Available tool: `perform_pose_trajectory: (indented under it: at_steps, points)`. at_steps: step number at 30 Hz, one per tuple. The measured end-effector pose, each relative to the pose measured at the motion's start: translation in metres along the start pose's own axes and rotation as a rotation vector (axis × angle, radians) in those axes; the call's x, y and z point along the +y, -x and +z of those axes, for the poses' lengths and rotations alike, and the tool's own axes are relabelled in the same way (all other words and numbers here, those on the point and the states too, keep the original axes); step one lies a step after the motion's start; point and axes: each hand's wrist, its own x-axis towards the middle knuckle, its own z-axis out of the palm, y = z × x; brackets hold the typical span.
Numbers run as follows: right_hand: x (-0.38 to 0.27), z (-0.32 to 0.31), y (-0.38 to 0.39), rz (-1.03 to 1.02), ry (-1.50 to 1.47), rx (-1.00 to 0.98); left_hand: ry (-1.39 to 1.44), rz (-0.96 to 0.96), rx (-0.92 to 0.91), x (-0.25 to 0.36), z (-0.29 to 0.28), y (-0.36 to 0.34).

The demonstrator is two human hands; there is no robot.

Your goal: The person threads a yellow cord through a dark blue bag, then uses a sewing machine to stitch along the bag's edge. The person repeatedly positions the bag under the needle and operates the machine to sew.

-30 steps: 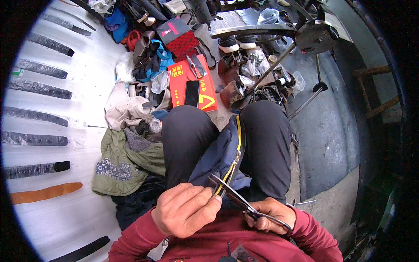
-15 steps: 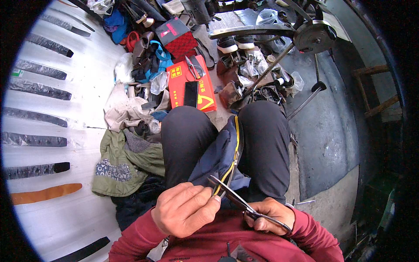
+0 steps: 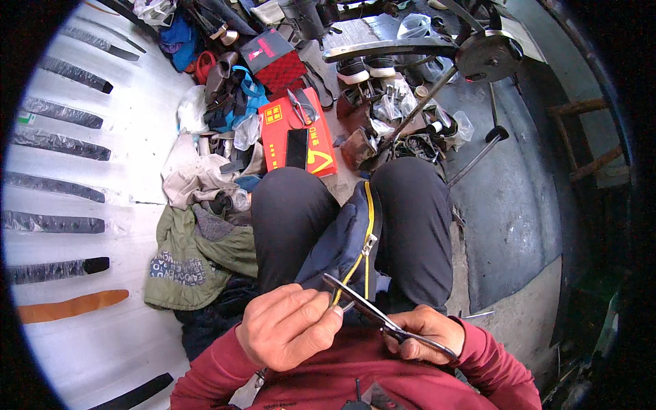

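Across my lap lies a dark navy fabric piece [image 3: 329, 240] with a yellow-toothed zipper [image 3: 370, 205]. A silver zipper slider [image 3: 370, 240] sits partway along it, and below the slider the two toothed strips spread apart. My left hand [image 3: 292, 326] is closed in a pinch on the lower end of the left strip. In my right hand [image 3: 425, 333] is a pair of scissors [image 3: 361, 305], fingers wrapped at the handles. Its blades point up and left, crossing the zipper strip just beside my left fingertips. Whether the blades touch the strip I cannot tell.
A red box [image 3: 321, 152] beyond my knees carries a black phone [image 3: 296, 148] and another pair of scissors [image 3: 298, 107]. A green garment [image 3: 195, 266] lies at left, beside a white surface with dark strips. At right stand a metal machine frame [image 3: 389, 50] and a dark mat [image 3: 509, 225].
Below the slider, the right zipper strip now hangs apart with its yellow teeth showing. The slider has turned more into view. Both hands stay nearly in place, the scissors slightly further left.
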Motion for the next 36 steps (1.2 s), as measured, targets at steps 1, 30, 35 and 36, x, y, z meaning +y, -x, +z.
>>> perform_pose_trajectory:
  at_steps: [1,30,35,36]
  points:
    - [-0.001,0.001,-0.002,-0.021,-0.005,0.007,-0.003,0.002,0.000,0.000,0.000,-0.001]
    - [0.173,-0.252,-0.006,0.658,0.716,1.243,-0.458,-0.902,-0.570,-0.151,0.003,0.085]
    - [0.178,-0.320,-0.074,0.669,0.783,1.231,-0.368,-0.982,-0.718,-0.139,0.012,0.103]
    - [0.178,-0.334,-0.089,0.663,0.775,1.240,-0.385,-1.004,-0.706,-0.134,0.012,0.100]
